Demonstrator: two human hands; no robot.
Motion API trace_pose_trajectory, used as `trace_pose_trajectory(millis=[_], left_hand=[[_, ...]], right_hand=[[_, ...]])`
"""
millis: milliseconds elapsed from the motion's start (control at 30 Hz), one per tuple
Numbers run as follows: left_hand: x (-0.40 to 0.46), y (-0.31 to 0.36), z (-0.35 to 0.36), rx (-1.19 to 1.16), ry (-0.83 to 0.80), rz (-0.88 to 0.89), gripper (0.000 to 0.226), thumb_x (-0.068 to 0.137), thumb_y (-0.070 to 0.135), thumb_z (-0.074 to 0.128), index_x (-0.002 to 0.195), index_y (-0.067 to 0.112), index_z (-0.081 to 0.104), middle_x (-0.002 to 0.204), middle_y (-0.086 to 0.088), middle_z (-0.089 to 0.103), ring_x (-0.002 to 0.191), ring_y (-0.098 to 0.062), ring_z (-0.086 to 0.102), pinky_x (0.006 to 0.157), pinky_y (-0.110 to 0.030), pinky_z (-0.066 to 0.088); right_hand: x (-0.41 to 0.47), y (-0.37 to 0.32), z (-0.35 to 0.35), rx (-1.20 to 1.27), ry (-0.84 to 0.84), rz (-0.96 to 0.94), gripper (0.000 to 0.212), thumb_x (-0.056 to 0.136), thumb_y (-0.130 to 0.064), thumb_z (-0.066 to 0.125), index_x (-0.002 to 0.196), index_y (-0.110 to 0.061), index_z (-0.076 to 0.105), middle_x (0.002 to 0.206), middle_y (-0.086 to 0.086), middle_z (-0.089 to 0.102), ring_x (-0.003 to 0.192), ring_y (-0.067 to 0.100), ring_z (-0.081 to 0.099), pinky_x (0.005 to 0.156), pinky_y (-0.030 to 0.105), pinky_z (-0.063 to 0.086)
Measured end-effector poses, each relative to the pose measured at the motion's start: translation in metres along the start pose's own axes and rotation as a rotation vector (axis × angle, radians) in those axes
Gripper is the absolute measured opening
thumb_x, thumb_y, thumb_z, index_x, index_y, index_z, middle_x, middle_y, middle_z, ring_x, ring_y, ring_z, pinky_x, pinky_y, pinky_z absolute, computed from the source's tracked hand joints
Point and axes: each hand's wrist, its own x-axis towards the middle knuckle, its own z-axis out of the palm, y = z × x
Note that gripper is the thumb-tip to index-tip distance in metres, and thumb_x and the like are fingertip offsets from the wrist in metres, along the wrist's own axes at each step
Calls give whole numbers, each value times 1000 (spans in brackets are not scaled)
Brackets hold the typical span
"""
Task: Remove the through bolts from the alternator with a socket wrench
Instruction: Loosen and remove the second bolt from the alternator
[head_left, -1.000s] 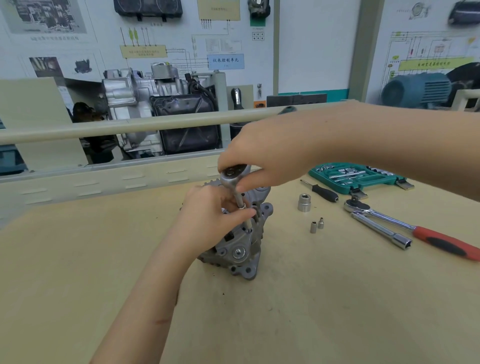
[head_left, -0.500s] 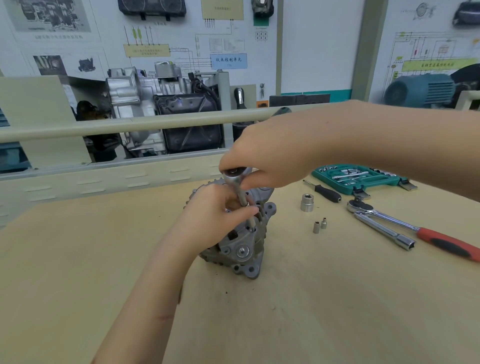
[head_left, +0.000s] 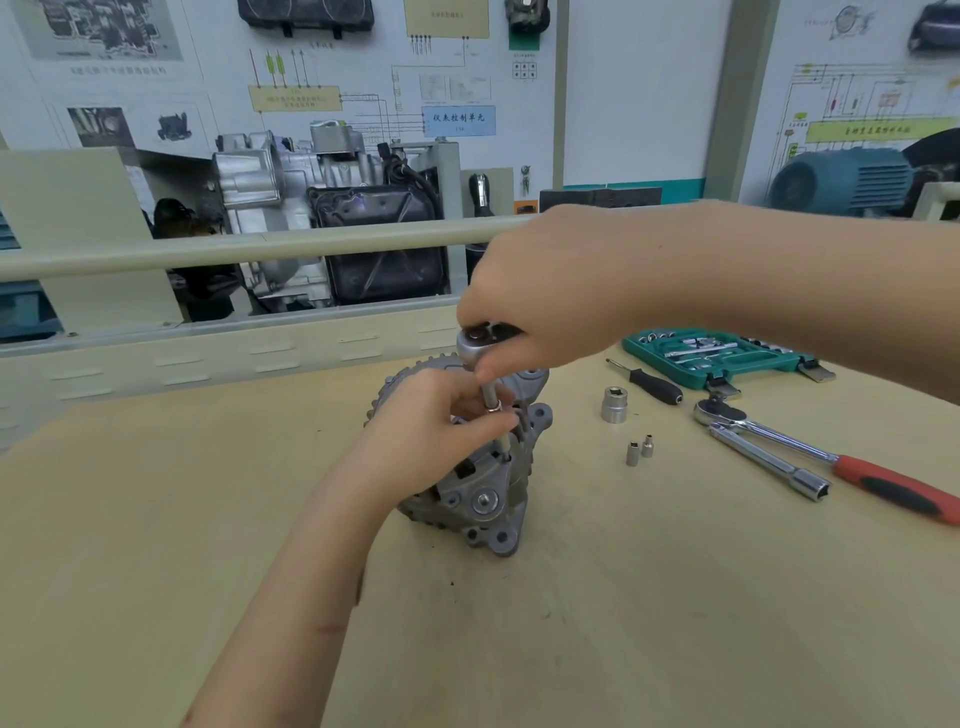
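A grey alternator (head_left: 483, 499) stands on the wooden bench (head_left: 623, 597) at the centre. A small socket wrench (head_left: 475, 345) stands upright over it, its extension (head_left: 491, 402) running down into the housing. My right hand (head_left: 540, 291) grips the wrench head from above. My left hand (head_left: 441, 421) pinches the extension shaft and hides the top of the alternator. The bolt under the socket is hidden.
To the right lie a large socket (head_left: 614, 404), two small sockets (head_left: 639, 449), a black screwdriver (head_left: 652, 384), a red-handled ratchet (head_left: 841, 462), a tube wrench (head_left: 769, 462) and a green socket case (head_left: 722, 356). A rail (head_left: 260, 249) and an engine display (head_left: 332, 223) stand behind.
My right hand has turned slightly on the wrench head. My left hand keeps its hold on the extension. The alternator stays in place.
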Motion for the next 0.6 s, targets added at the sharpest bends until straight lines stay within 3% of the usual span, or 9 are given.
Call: trace_pose_trajectory(millis=[33, 100, 167, 267, 333, 433, 500, 533, 600], left_hand=[[0, 0, 0, 4, -4, 0, 8, 81, 26, 65, 89, 28, 65, 92, 9, 70, 83, 13, 58, 71, -3, 43], [1, 1, 1, 25, 27, 13, 8, 80, 27, 65, 87, 23, 67, 87, 7, 71, 80, 11, 59, 71, -8, 44], [1, 3, 5, 72, 84, 30, 16, 79, 29, 66, 84, 14, 68, 82, 1, 71, 77, 0, 63, 71, -19, 49], [3, 5, 9, 179, 152, 25, 33, 78, 37, 65, 86, 5, 67, 77, -7, 71, 76, -18, 65, 75, -39, 51], [3, 5, 10, 168, 163, 29, 33, 77, 37, 66, 85, 5, 67, 78, -7, 71, 76, -19, 65, 75, -41, 51], [3, 3, 7, 108, 136, 24, 27, 78, 31, 67, 84, 5, 67, 75, -3, 70, 72, -12, 63, 72, -29, 50], [2, 3, 5, 48, 100, 13, 20, 79, 26, 67, 84, 7, 68, 74, 3, 70, 71, -4, 62, 68, -20, 48], [1, 3, 3, 25, 76, 7, 16, 79, 24, 67, 87, 11, 69, 74, 8, 69, 73, 1, 62, 68, -16, 47], [0, 3, 2, 12, 55, -2, 12, 79, 24, 66, 88, 17, 69, 75, 15, 67, 75, 7, 61, 69, -12, 49]], right_hand=[[1, 0, 0, -6, -9, -4, 35, 85, -47, 45, 103, -20, 60, 68, -6, 49, 47, 5, 27, 39, 18, 31], [2, 1, 1, -13, -20, -7, 37, 83, -47, 45, 103, -19, 60, 76, -2, 55, 49, 5, 28, 41, 16, 22], [0, 2, 0, -21, -12, 3, 37, 83, -47, 45, 102, -18, 60, 65, -6, 44, 47, 5, 27, 40, 17, 31], [-3, 4, -1, -10, -13, -10, 31, 87, -46, 44, 88, -18, 57, 61, -6, 41, 46, 6, 26, 50, 4, 37], [-5, 3, 0, 5, -3, -7, 29, 87, -48, 45, 72, -23, 48, 59, -5, 41, 45, 6, 25, 47, 2, 35], [-7, 1, 0, 31, 20, 37, 33, 86, -47, 48, 90, -16, 59, 56, -7, 32, 45, 6, 23, 56, -14, 11], [-6, 1, 1, 7, 12, 32, 33, 87, -45, 47, 97, -16, 59, 57, -8, 33, 45, 6, 25, 55, -4, 31], [-5, 1, 0, -2, 11, 24, 32, 87, -44, 46, 98, -17, 59, 58, -8, 33, 45, 6, 25, 45, 12, 38], [-5, 2, 0, 10, -12, 4, 33, 87, -43, 45, 102, -17, 59, 60, -8, 33, 47, 6, 26, 39, 20, 29]])
